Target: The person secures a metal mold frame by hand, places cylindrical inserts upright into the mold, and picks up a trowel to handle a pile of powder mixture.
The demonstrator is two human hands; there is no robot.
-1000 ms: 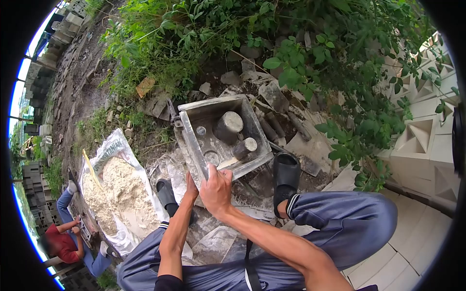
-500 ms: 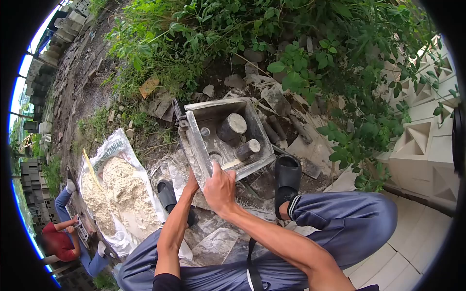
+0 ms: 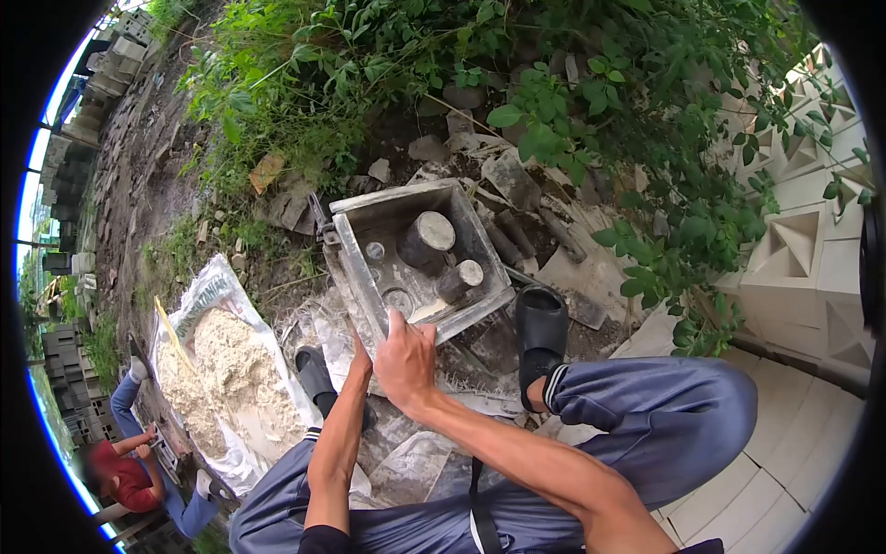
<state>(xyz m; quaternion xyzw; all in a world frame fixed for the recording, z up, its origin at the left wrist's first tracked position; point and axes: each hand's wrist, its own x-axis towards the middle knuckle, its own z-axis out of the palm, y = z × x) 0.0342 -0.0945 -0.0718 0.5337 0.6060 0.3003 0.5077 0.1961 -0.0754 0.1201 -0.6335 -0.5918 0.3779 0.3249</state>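
Observation:
A grey, dust-covered mould box [image 3: 448, 327], seemingly of metal, sits tilted between my feet. Inside stand two dark cylinders with pale tops, a large one [image 3: 426, 242] and a smaller one [image 3: 460, 281]. Two round marks or holes show in its floor. My right hand [image 3: 406, 358] is closed round the near rim, thumb laid over the edge. Against the box's outer left side is my left hand [image 3: 358, 365], seen edge-on; most of its fingers are hidden. A hinge-like fitting [image 3: 328, 231] juts from the far left side.
On the left, an opened white sack [image 3: 210, 286] carries a heap of pale powdery material [image 3: 235, 369]. Rubble [image 3: 512, 180] and leafy plants lie beyond the box. Pale patterned blocks [image 3: 784, 245] are stacked at right. A person in a red shirt [image 3: 137, 480] works at far left.
My view has shifted slightly, moving the scene a little to the left. Both hands stay at the box, with the same hold on its near rim.

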